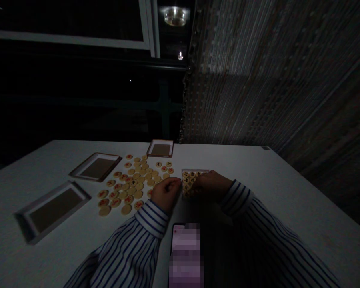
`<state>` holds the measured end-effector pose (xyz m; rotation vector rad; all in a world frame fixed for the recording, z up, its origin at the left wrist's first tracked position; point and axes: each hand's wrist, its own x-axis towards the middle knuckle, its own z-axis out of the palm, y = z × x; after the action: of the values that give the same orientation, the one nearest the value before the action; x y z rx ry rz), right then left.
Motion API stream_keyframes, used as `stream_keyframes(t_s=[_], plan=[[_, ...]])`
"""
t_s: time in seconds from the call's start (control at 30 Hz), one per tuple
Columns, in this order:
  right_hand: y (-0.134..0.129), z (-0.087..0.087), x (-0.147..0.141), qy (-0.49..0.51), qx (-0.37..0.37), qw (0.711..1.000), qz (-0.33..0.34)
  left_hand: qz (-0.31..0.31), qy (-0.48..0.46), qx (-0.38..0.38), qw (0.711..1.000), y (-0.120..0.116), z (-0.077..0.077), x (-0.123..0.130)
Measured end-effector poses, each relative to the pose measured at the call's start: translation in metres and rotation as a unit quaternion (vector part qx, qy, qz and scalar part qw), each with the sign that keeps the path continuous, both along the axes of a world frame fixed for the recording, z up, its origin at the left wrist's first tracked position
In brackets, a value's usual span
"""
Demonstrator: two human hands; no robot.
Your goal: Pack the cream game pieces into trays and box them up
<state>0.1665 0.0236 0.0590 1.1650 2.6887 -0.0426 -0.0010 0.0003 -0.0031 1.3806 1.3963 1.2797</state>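
1. We are looking across a dim, pale tabletop [273, 192] on which round, character-marked pieces are lying in two groups: loose pieces [133, 183] spreading over the left of centre, and boxed pieces [193, 181] sitting in rows inside a small box [192, 170] at centre right.
2. We are seeing the left hand [167, 194] curling just left of the box, its thumb and forefinger standing narrow; we are not able to tell whether a piece is lying between them.
3. We are finding the right hand [214, 186] bending over the right side of the box, fingers pointing down and in; its fingertips are merging with shadow, so we are not able to tell whether they are gripping anything.
4. We are judging the step in hand to be the setting of pieces into the box; those readable there are showing dark characters, while many loose ones are showing red characters or plain faces.
5. We are reckoning that a next placement would be calling for a narrow pinch and a level lowering, without disturbing neighbouring pieces.
6. We are noting a far tray [160, 149] standing beyond the loose pieces, and a phone [186, 256] lying at the near edge.
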Motion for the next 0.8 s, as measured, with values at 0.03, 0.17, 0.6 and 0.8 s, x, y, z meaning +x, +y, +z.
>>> stream_keyframes(t_s=[0.03,0.17,0.6,0.8], plan=[[-0.0004,0.0006,0.0000,0.001,-0.001,1.000,0.000,0.000,-0.002,0.000,1.000,0.0000,0.0004,0.0000],[-0.0008,0.0010,-0.0001,-0.004,-0.003,1.000,0.000,-0.003,-0.017,-0.002,1.000,0.0002,0.0015,-0.0003],[-0.0018,0.0042,-0.0012,-0.009,-0.006,1.000,-0.002,-0.004,0.003,-0.001,1.000,0.0004,-0.0009,-0.0006],[-0.0012,0.0031,-0.0008,-0.003,-0.002,1.000,0.002,-0.016,0.002,-0.009,1.000,0.0005,-0.0021,-0.0007]])
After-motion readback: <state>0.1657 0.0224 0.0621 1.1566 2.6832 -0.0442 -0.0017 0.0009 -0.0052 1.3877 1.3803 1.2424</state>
